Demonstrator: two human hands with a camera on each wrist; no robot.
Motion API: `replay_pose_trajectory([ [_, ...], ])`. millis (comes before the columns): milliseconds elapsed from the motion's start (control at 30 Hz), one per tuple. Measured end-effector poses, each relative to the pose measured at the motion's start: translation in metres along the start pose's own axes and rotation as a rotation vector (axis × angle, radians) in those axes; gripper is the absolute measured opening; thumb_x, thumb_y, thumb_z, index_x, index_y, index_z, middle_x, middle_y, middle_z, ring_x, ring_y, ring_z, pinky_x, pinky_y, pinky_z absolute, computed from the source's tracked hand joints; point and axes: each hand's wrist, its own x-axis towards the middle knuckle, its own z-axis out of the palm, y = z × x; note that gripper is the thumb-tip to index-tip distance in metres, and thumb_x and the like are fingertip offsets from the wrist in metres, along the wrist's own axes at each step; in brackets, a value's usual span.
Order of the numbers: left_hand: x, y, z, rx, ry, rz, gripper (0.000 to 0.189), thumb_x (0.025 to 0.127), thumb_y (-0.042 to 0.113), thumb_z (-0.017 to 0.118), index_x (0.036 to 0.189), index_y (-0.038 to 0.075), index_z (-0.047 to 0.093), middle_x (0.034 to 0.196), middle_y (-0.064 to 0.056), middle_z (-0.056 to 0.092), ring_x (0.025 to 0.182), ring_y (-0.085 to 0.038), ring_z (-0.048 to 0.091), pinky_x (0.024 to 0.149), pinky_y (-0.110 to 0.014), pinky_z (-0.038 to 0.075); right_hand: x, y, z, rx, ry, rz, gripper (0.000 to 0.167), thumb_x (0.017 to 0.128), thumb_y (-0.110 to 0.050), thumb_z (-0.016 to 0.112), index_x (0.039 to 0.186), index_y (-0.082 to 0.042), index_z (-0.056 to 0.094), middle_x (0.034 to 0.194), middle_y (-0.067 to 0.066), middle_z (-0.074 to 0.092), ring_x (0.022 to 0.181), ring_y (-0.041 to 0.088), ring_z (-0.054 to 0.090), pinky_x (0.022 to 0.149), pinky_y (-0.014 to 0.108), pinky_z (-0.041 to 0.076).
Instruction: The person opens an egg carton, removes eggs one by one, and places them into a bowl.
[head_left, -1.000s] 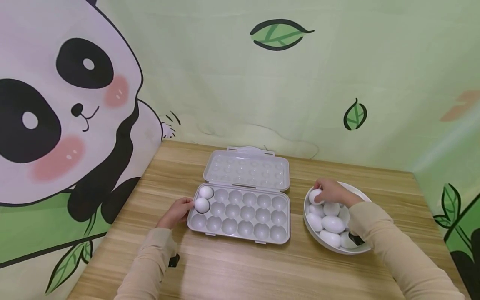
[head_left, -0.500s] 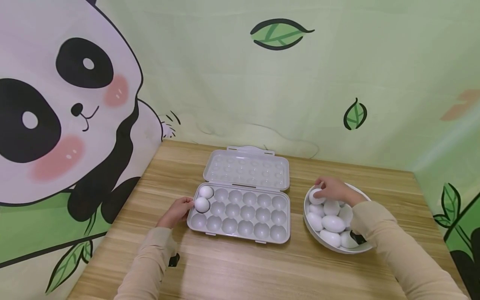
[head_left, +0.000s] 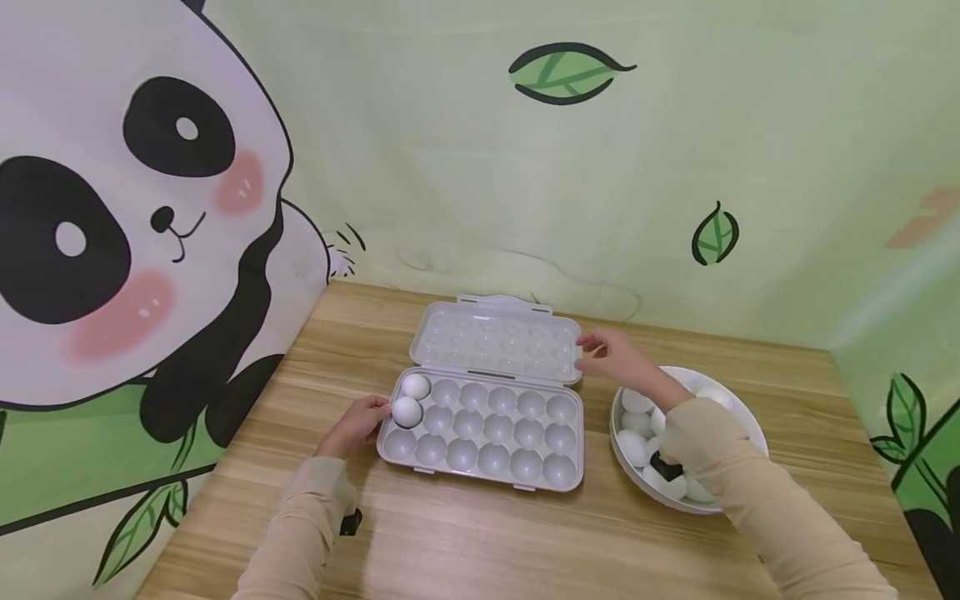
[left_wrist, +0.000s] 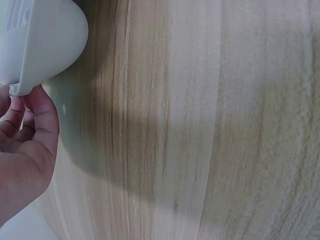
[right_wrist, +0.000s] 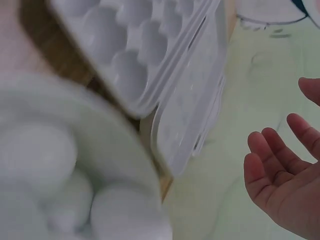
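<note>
A grey plastic egg tray (head_left: pixel 498 428) lies on the table with its lid (head_left: pixel 495 343) folded back. Two white eggs, one at the back-left corner (head_left: pixel 416 386) and one in front of it (head_left: pixel 407 412), fill cups of its left column. My left hand (head_left: pixel 358 423) pinches the tray's left edge; the left wrist view shows thumb and fingertips at that rim. Beside the lid's right edge hovers my right hand (head_left: pixel 618 360), thumb and fingers apart. In the right wrist view this hand (right_wrist: pixel 290 180) holds nothing. Under its forearm stands a white bowl (head_left: pixel 752 421) of white eggs (head_left: pixel 635 448).
A wood-grain table (head_left: pixel 465 542) carries everything. Behind it hangs a green cloth backdrop (head_left: pixel 450 167) with a printed panda and leaves, meeting the table's back edge. The right sleeve (head_left: pixel 750 483) covers part of the bowl.
My right hand has left the egg it touched at the bowl's back left and moved left to the lid's side, fingers spread. That egg stays in the bowl. My left hand keeps its place.
</note>
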Motion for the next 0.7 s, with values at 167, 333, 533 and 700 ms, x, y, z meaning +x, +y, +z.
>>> replay_pose_trajectory([
  [167,-0.012,0.020,0.010,0.051,0.054,-0.073,0.030,0.092,0.019,0.044,0.111,-0.004,0.047,0.094,-0.012,0.053,0.074,-0.015,0.051,0.063,-0.028,0.045,0.017,-0.019,0.038,0.093,-0.036,-0.069,0.034,0.079,-0.010,0.062,0.107,0.006,0.052,0.104,0.023,0.055,0.093,0.032,0.054,0.080,0.035,0.045],
  [333,0.048,-0.057,-0.015,-0.017,0.014,-0.025,0.030,0.085,0.036,0.055,0.101,0.010,0.055,0.089,-0.004,0.056,0.074,-0.015,0.055,0.061,-0.031,0.048,0.035,-0.036,0.082,0.076,-0.116,-0.067,0.037,0.076,-0.013,0.065,0.107,0.002,0.053,0.102,0.022,0.057,0.089,0.028,0.057,0.076,0.031,0.046],
  [533,0.002,0.000,0.001,0.008,0.072,-0.105,0.032,0.088,0.030,0.052,0.107,0.004,0.052,0.093,-0.007,0.057,0.079,-0.014,0.056,0.066,-0.032,0.049,0.051,-0.058,0.137,0.007,-0.205,-0.050,0.043,0.076,-0.015,0.065,0.113,0.000,0.049,0.108,0.022,0.055,0.098,0.031,0.054,0.080,0.035,0.044],
  [700,-0.004,0.002,0.002,0.003,0.023,-0.039,0.030,0.092,0.024,0.045,0.110,0.000,0.049,0.093,-0.009,0.056,0.077,-0.015,0.054,0.064,-0.032,0.048,0.059,-0.068,0.177,-0.085,-0.189,-0.096,0.048,0.074,-0.016,0.065,0.117,-0.003,0.048,0.110,0.017,0.056,0.099,0.027,0.053,0.079,0.033,0.043],
])
